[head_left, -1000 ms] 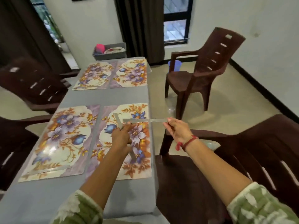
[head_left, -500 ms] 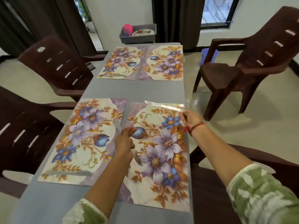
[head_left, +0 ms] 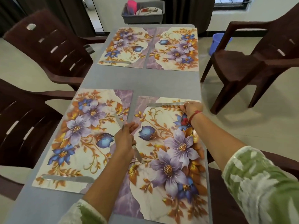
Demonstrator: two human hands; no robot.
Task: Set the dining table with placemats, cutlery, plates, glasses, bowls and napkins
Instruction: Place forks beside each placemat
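Four glossy placemats [head_left: 124, 46], rectangular and printed with purple and blue flowers and orange leaves, lie in pairs on the grey-clothed table [head_left: 142, 81]. At the far edge of the near right placemat [head_left: 150, 207], the right hand [head_left: 191, 109] pinches the handle end of a flat, dull-silver table knife [head_left: 165, 104]. Its long axis runs along that edge, across the table, with the rounded blade tip pointing left. Whether the blade rests on this mat or hangs just above it cannot be told.

Over this mat's left edge the left hand [head_left: 124, 138] grips slim steel cutlery [head_left: 119, 121] on a slant. One end points up and left out of the fist, another down and right over the mat. How many pieces it holds cannot be told.

Left of this mat, a second knife [head_left: 68, 178] lies flat along its neighbour's near edge, tip pointing right.

Half a second earlier the right hand's knife crossed this mat's far edge at a slight tilt; now it lies just inside that edge, nearly parallel to it.
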